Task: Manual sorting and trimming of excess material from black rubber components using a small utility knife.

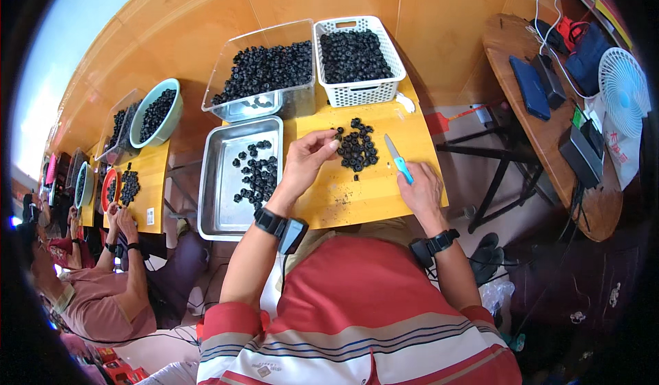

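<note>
My left hand [312, 157] is over the left part of the yellow table, thumb and forefinger pinched on a small black round piece at their tips. In my right hand [420, 187] is a small knife [397, 157] with a turquoise handle, its blade pointing up and to the left. Between the hands and slightly beyond lies a pile of small black round pieces [358, 148], several showing a hole in the middle. Left of my left hand, a metal tray [221, 206] holds more of these black pieces.
At the table's far side stand a clear plastic bin [302, 100] and a white perforated basket [364, 93], both full of black pieces. Another person [113, 282] sits at a table on the left. A wooden board with a fan [623, 83] and devices stands right.
</note>
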{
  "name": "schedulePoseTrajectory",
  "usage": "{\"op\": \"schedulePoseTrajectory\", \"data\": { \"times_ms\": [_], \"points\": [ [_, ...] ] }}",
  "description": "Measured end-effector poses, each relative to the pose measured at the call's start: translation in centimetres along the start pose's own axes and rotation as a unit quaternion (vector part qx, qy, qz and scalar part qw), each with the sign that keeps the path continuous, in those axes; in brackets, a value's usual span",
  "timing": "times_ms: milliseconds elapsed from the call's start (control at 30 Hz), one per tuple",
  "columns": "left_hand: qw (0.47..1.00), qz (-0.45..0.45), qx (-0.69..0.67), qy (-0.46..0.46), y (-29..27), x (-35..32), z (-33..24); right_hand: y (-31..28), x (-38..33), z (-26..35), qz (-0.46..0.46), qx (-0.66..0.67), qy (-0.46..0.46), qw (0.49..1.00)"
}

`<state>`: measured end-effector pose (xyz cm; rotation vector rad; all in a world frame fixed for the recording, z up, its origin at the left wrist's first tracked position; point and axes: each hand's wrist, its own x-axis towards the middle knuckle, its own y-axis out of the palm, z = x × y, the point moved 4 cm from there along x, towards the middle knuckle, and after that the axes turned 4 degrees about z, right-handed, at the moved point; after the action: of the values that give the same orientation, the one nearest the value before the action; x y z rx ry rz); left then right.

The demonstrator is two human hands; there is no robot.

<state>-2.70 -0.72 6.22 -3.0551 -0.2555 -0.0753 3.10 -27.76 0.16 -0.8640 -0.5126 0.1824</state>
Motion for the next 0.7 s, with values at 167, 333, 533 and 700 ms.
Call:
{"op": "schedulePoseTrajectory", "data": {
  "times_ms": [167, 333, 533, 700],
  "points": [
    [0.996, -0.002, -0.082, -0.044, 0.0, -3.9, 1.3, -0.2, -0.4, 0.7, -0.006, -0.053, -0.038, 0.998],
    [0.985, -0.010, -0.164, -0.061, 0.2, -6.1, 1.9, -0.6, -0.6, 2.4, 0.051, -0.158, -0.069, 0.984],
    [0.968, -0.048, -0.237, -0.064, 0.9, -7.2, 0.6, -0.8, -0.6, 2.3, 0.103, -0.217, -0.065, 0.969],
    [0.943, -0.040, -0.320, -0.085, 0.6, -7.6, 2.1, -0.9, -1.1, 1.8, 0.053, -0.153, -0.063, 0.985]
  ]
}}
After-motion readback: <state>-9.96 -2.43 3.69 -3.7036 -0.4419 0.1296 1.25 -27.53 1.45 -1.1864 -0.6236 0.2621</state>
